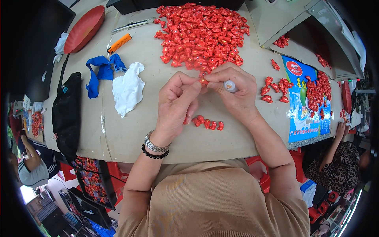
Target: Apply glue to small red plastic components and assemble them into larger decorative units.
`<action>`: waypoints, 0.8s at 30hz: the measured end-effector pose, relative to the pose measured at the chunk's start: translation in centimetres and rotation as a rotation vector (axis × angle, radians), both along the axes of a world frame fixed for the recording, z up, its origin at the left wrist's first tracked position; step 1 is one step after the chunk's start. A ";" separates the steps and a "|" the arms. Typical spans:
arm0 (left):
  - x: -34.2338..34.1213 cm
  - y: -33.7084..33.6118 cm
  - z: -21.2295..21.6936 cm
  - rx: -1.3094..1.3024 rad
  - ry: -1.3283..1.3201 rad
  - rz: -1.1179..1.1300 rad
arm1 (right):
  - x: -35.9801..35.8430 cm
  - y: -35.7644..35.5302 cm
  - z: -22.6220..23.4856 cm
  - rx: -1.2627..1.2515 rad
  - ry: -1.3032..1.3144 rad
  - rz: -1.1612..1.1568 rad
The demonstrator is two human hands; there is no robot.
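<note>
At the middle of the table, both my hands meet over a small glossy red figurine (203, 81). My left hand (173, 100) pinches it between thumb and forefinger, its other fingers curled. Another bit of red shows under those curled fingers; I cannot tell if they hold it. My right hand (239, 93) pinches the same figurine from the right. A small clear tube or bottle (230, 86) with a pale round end is also tucked in the right hand. Below my hands lies a short row of red figurines (207, 123). Just beyond them spreads a big heap of figurines (201, 35).
Left: white cloth (128, 89), blue cloth (98, 77), orange cylinder (119, 43), metal tool (133, 25), red tray (85, 29), black bag (67, 114). Right: loose figurines (275, 89), a blue printed sheet (298, 114) under more figurines, a grey cabinet (288, 19). Other people sit at both sides.
</note>
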State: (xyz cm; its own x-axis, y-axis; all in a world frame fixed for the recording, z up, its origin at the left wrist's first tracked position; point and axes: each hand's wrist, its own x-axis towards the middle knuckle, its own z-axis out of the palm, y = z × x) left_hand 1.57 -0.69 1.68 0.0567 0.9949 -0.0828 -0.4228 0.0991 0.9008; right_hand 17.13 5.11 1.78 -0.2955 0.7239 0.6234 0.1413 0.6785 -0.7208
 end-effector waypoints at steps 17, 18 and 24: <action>0.0 0.0 0.0 -0.043 -0.101 0.002 | 0.3 0.1 -0.2 -0.045 -0.030 0.058; 0.0 0.0 0.1 -0.060 -0.111 0.009 | 0.3 0.2 -0.3 -0.038 -0.027 0.061; -0.1 0.0 0.0 -0.079 -0.149 -0.003 | 0.3 0.1 -0.3 -0.061 -0.036 0.081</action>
State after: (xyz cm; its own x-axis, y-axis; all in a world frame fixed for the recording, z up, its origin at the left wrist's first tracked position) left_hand 1.51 -0.71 1.72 0.0770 0.9855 -0.1510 -0.5508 0.1683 0.8175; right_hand 17.48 5.20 1.47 -0.3760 0.7331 0.5667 0.1144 0.6436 -0.7567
